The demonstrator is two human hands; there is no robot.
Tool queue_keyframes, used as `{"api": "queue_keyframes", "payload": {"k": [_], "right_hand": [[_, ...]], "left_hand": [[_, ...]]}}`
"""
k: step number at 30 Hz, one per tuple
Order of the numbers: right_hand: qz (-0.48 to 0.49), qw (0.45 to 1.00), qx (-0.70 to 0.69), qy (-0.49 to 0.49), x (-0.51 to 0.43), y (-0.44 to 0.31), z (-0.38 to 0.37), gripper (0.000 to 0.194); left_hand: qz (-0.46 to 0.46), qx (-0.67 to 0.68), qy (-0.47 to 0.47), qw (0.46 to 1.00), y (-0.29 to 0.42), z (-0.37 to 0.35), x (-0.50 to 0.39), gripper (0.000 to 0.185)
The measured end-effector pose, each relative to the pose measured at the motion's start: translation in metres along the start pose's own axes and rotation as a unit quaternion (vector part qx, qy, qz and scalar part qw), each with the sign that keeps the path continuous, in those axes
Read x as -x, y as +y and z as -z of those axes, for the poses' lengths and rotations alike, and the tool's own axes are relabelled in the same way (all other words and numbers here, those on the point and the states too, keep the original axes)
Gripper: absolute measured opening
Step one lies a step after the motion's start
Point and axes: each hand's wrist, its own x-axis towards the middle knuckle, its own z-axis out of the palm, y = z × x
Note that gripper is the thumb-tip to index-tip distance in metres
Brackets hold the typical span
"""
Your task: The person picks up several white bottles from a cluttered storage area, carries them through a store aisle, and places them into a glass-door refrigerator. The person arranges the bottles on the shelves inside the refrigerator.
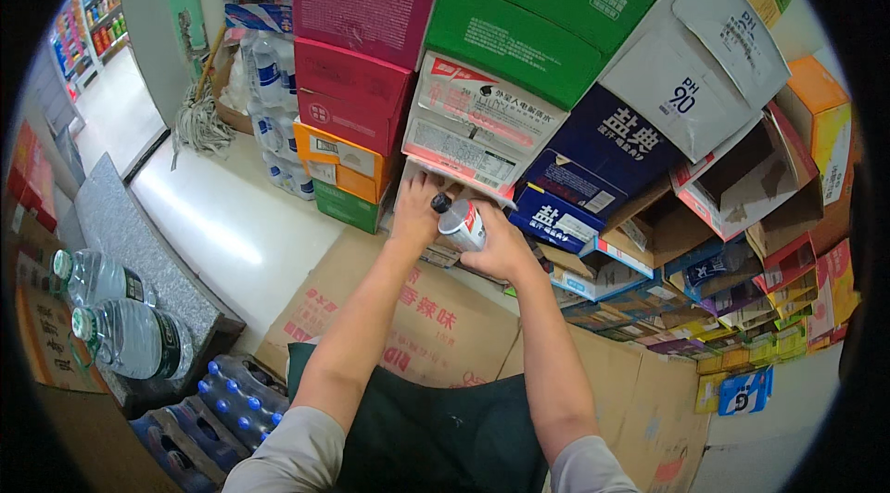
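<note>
My right hand (502, 242) is closed around a clear plastic bottle (461, 225) with a black cap and a red and white label. The bottle is tilted, its cap towards my left hand. My left hand (416, 206) reaches to the opening of a white and pink carton (480, 124) in the stack; its fingertips are partly hidden at the carton's edge, so what they touch cannot be told. Green cartons (528, 20) stand above, dark red cartons (354, 89) to the left and dark blue cartons (605, 138) to the right.
Flattened cardboard (431, 326) covers the floor before me. Large water bottles (142, 340) rest on a grey stone ledge (132, 215) at left, above shrink-wrapped bottle packs (240, 399). A mop (201, 121) leans behind wrapped water bottles (278, 117). Opened empty cartons (751, 173) are stacked at right.
</note>
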Motion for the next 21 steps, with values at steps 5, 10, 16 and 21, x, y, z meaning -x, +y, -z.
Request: {"api": "queue_keyframes", "payload": {"k": [5,10,16,21], "right_hand": [[0.044,0.995,-0.059,-0.065,0.031,-0.011,-0.012,0.092],[0.02,0.976,-0.173,-0.13,0.084,-0.025,-0.036,0.09],[0.061,0.988,-0.135,-0.047,0.082,-0.008,-0.034,0.085],[0.054,0.994,0.065,-0.068,0.043,0.001,-0.017,0.088]], "left_hand": [[-0.028,-0.046,-0.083,0.995,-0.018,-0.016,0.003,0.036],[-0.077,-0.068,0.152,0.983,-0.015,-0.027,0.002,0.028],[-0.035,-0.034,0.14,0.989,0.007,-0.002,0.009,0.021],[-0.001,-0.047,0.168,0.985,-0.03,0.03,0.018,0.022]]}}
